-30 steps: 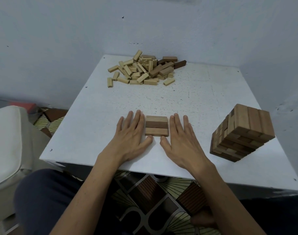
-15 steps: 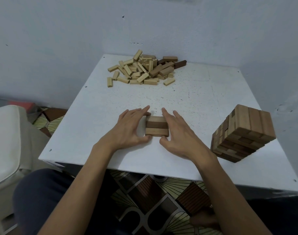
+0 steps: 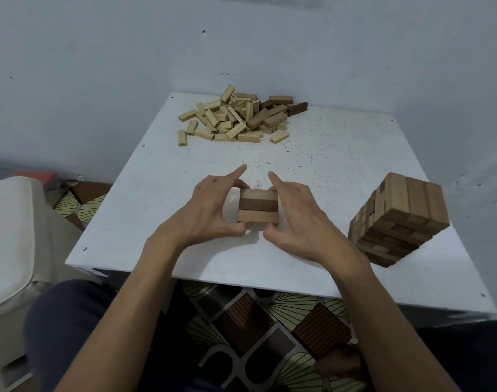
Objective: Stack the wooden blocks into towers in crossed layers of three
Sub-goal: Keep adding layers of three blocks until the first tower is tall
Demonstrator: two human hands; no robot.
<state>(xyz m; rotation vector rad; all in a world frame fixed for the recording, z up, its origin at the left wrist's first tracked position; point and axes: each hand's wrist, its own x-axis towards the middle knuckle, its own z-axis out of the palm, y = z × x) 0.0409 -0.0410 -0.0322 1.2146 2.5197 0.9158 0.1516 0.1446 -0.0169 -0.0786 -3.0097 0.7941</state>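
I see a white table (image 3: 340,171) flecked with dark specks. The loose pile (image 3: 236,120) is mostly pale yellow, with some brown blocks. The three-block layer (image 3: 258,206) runs tan, darker brown, tan. The tower (image 3: 400,222) mixes mid-brown and pale wood. The floor (image 3: 256,335) shows cream fan lines and ribbed brown squares

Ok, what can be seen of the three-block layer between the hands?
The three-block layer is three wooden bars side by side: pale, darker brown, pale. It lies flat, bars running left-right, on the white table toward its near edge. The left hand and right hand pinch it, thumbs at the near edge, fingers at the far edge.
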